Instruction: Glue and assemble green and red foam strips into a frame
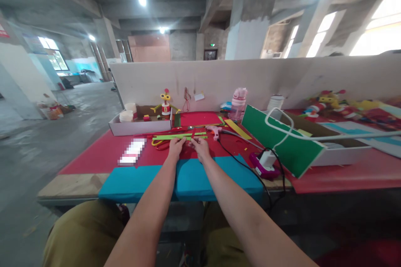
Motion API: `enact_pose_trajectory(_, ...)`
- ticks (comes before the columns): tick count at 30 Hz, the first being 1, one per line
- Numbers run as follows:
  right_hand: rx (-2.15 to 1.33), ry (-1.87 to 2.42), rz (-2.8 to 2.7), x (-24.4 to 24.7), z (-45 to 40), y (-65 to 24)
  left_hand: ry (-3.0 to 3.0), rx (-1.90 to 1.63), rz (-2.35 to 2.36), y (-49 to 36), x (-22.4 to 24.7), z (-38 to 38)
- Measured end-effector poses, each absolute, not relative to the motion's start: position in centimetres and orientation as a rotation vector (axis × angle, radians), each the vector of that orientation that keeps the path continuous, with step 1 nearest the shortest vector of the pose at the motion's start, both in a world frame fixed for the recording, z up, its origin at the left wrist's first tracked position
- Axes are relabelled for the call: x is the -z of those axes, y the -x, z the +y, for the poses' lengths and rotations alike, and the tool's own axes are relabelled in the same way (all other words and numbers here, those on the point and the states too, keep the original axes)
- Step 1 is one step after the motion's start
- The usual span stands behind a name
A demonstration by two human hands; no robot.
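Evidently, smooth blue fabric (134, 181) is covering the tabletop's (94, 154) near edge, and just beyond it the left hand (177, 147) and right hand (199, 147) are resting close together, the right seemingly pinching a thin red strip (193, 133), the left's grip being too small to tell. Past the fingertips, flat green strips (163, 137) are lying loose, apparently unjoined, so the work is looking unfinished, with a pink glue gun (214, 132) resting to their right. Toward the far edge, a yellow-and-red figure (166, 107) is standing, seemingly complete, by a shallow box (144, 127).
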State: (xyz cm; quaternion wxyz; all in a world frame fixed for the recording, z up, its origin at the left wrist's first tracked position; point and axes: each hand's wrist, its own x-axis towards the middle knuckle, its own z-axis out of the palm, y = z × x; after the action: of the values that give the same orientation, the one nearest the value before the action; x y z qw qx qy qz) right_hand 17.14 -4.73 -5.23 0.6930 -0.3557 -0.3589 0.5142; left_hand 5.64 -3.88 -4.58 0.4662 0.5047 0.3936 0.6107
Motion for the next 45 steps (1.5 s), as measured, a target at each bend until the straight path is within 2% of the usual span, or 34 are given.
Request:
enact_pose_trajectory(11,-1.063,0.836,-0.769,5.33,-4.49,-17.32,-1.221,-1.536,0.907,-5.5,4.77,-3.45)
enact_pose_trajectory(18,-1.125,0.83,-0.846,5.26,-4.77,-17.02,-1.315,-1.448,0.928,-5.8,4.39,-3.8)
enact_pose_trajectory(45,-1.201,0.781,-0.895,4.88,-5.2,-17.0,-1.403,-1.457,1.02,-5.37,4.78,-3.47)
